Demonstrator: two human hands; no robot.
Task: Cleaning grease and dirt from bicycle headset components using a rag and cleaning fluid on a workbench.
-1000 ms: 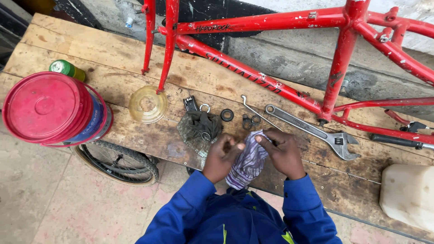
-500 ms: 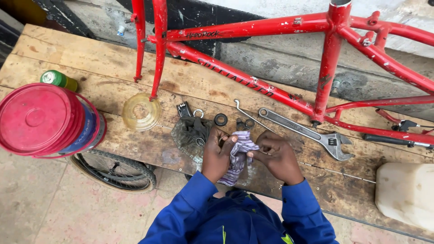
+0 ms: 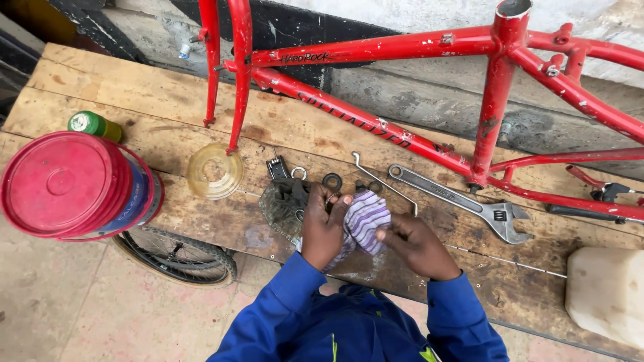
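Both hands now lower, near surface [image 3: 134, 100] edge. Left hand [image 3: 323, 228] pinches small dark part against striped rag [image 3: 365, 218]; right hand [image 3: 416, 245] grips rag. Wrench [image 3: 456, 201] untouched, right.

Lighting: soft, even daylight, diffuse; source direction not evident. Overall bright, no dim zones except dark gap behind red bicycle frame [image 3: 429, 50]. Shadows: faint, short, soft-edged under adjustable wrench [image 3: 456, 200] and red bucket [image 3: 67, 184]. Glare: mild sheen on translucent plastic lid [image 3: 213, 171]; white jerrycan [image 3: 607, 295] near overexposed. Focus: sharp across wooden bench [image 3: 134, 94]; striped rag [image 3: 365, 220] slightly soft. Distortion: wide-angle bowing at edges, plank lines curved.
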